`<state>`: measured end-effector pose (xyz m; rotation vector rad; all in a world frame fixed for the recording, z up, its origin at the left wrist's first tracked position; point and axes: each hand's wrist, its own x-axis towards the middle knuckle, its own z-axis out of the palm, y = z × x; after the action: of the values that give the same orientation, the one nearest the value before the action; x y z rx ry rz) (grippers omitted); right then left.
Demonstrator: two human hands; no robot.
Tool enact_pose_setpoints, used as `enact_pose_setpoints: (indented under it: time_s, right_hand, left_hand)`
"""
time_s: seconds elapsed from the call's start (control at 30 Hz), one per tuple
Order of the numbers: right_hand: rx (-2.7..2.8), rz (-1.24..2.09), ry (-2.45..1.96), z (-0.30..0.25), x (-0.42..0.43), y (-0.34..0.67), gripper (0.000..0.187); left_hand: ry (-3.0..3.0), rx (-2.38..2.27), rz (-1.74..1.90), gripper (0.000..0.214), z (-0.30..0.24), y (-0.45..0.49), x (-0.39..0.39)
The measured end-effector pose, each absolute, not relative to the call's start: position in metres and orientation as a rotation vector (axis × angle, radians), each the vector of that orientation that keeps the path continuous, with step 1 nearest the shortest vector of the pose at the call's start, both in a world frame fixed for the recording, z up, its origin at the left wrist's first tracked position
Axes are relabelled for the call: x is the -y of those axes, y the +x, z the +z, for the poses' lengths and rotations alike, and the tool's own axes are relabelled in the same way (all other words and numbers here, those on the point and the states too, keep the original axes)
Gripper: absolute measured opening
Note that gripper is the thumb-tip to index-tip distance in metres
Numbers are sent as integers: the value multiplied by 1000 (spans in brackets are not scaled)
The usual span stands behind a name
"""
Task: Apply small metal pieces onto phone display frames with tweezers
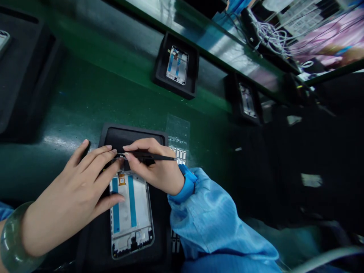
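Note:
A phone frame [142, 204] with two blue strips and a small orange flex connector [122, 179] lies on a black foam tray [135, 131]. My left hand [88, 174] rests over its upper left part, fingers stretched out and thumb across the left blue strip. Dark tweezers [156, 156] are pinched in my right hand [159, 167], their tips at the frame's top end close to my left fingertips. Whatever the tips touch is hidden by my fingers. Just right of the tray, a clear sheet [178, 131] carries small white-edged pieces.
Two more black trays [176, 89] with phone frames [178, 64] stand on the ledge at the back. Stacked black trays [19, 76] are at the left on the green mat [119, 94]. Tangled white cables [267, 32] lie beyond the ledge, near another person in pink.

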<state>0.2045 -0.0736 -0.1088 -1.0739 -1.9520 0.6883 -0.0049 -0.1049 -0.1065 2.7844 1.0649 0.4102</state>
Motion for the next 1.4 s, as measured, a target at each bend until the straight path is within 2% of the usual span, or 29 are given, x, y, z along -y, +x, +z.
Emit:
enact_pose_setpoints:
  time_s: [0.2, 0.57, 0.8, 0.97, 1.17, 1.4]
  right_hand:
    - [1949, 702, -1118, -107, 72, 202, 3]
    - [1671, 1049, -1212, -111, 68, 207, 13]
    - [1857, 773, -1133, -108, 68, 207, 6]
    - [1761, 935, -1128, -111, 65, 208, 10]
    - [1842, 820, -1114, -110, 65, 207, 5]
    - [1710, 1003, -1157, -112, 67, 211, 13]
  left_hand:
    - [2772, -1054, 412, 53, -109, -7, 105]
    - [2783, -1034, 410, 50, -110, -7, 103]
    - [2788, -1047, 407, 51, -111, -8, 103]
    - [2784, -1056, 420, 50, -110, -6, 104]
    - [2791, -1048, 416, 50, -111, -7, 103]
    - [2774, -1044, 434, 49, -111, -8, 103]
